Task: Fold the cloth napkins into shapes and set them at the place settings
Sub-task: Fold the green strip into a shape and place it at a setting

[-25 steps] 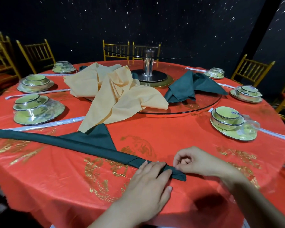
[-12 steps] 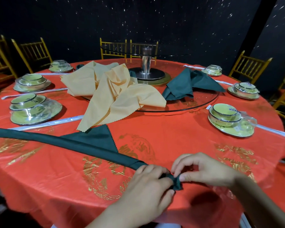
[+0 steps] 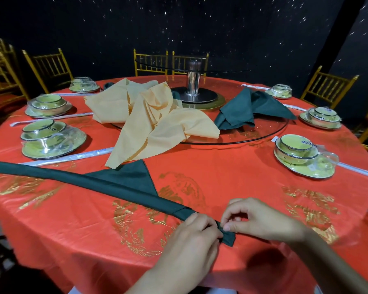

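Note:
A dark green napkin (image 3: 106, 183), rolled into a long band with one triangular flap sticking out, stretches across the red tablecloth from the left edge to the front centre. Its right end is curled into a small roll. My left hand (image 3: 191, 247) presses down on the band just left of that roll. My right hand (image 3: 257, 221) pinches the rolled tip between thumb and fingers. Loose yellow napkins (image 3: 155, 122) and another green napkin (image 3: 249, 111) lie heaped on the glass turntable.
Wrapped bowl-and-plate settings stand around the table, two of them at the near right (image 3: 300, 158) and near left (image 3: 49, 139), with wrapped chopsticks (image 3: 72, 157) beside them. The glass turntable (image 3: 268, 134) with its steel post fills the centre. Gold chairs (image 3: 327, 88) ring the table.
The flat right end of the green band has been turned over and rolled up. My right hand shifted from resting beside the tip to pinching it; my left hand curled tighter.

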Action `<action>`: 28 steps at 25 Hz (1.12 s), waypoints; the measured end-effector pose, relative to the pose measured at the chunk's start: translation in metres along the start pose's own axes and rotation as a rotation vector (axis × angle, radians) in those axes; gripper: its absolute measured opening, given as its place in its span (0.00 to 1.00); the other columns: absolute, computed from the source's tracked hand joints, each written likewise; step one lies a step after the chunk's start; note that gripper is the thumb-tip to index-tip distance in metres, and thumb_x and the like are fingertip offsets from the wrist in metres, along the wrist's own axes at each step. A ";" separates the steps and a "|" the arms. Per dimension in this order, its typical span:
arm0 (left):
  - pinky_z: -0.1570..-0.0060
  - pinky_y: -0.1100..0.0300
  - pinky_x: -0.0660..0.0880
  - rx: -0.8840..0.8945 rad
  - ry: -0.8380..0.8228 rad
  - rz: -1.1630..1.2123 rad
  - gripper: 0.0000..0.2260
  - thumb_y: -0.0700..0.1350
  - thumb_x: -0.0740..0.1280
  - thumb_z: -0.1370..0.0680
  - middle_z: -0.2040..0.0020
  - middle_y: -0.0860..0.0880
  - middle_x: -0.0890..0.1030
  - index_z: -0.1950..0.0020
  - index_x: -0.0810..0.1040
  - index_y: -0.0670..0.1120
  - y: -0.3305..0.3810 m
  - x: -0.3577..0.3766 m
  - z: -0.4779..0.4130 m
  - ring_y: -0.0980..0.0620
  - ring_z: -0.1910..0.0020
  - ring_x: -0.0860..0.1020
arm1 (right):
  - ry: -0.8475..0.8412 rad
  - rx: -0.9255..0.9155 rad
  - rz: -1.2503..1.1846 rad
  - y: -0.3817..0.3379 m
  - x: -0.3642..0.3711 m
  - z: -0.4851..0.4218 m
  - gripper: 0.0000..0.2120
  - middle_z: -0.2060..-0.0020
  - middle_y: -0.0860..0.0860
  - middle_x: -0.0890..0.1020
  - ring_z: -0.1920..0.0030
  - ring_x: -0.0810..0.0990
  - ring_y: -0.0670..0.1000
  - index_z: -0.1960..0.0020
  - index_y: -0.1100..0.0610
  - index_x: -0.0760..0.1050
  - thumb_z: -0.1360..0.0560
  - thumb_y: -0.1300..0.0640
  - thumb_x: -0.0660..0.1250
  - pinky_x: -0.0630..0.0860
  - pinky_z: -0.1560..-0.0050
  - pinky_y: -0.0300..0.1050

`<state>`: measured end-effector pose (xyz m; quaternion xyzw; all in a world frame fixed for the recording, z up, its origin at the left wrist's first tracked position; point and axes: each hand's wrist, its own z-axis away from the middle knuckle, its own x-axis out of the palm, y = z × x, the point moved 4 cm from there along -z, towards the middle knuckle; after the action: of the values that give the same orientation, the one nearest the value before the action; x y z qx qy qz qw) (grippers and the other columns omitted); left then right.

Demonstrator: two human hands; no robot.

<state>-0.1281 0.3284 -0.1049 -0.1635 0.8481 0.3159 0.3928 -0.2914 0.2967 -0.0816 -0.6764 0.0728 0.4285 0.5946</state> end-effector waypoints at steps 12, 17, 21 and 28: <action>0.54 0.65 0.67 -0.110 0.070 -0.036 0.10 0.58 0.66 0.33 0.62 0.58 0.73 0.66 0.79 0.52 0.009 0.005 -0.006 0.58 0.59 0.71 | -0.106 -0.065 -0.035 -0.005 0.002 0.009 0.07 0.54 0.41 0.77 0.55 0.76 0.42 0.54 0.48 0.81 0.27 0.59 0.69 0.70 0.49 0.34; 0.52 0.66 0.63 -0.169 0.195 -0.107 0.12 0.62 0.63 0.33 0.57 0.60 0.73 0.56 0.75 0.56 0.001 -0.005 0.007 0.60 0.55 0.69 | -0.061 -0.035 -0.111 -0.010 0.009 0.003 0.08 0.68 0.40 0.74 0.66 0.67 0.44 0.56 0.49 0.75 0.28 0.62 0.70 0.68 0.60 0.43; 0.54 0.65 0.61 -0.166 0.183 -0.201 0.12 0.62 0.61 0.32 0.60 0.62 0.74 0.62 0.77 0.57 0.000 -0.012 0.007 0.61 0.56 0.68 | -0.042 -0.004 -0.041 -0.009 0.012 -0.003 0.03 0.73 0.42 0.72 0.68 0.67 0.49 0.59 0.47 0.79 0.30 0.55 0.71 0.66 0.64 0.50; 0.57 0.63 0.64 -0.225 0.133 -0.231 0.14 0.66 0.58 0.34 0.64 0.61 0.75 0.63 0.76 0.58 -0.007 -0.012 0.001 0.59 0.63 0.73 | -0.111 -0.032 0.020 -0.006 0.006 0.002 0.15 0.53 0.39 0.75 0.48 0.76 0.45 0.52 0.40 0.80 0.31 0.59 0.69 0.70 0.42 0.38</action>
<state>-0.1165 0.3240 -0.0991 -0.3233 0.8070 0.3502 0.3486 -0.2848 0.3024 -0.0811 -0.6602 0.0395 0.4723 0.5827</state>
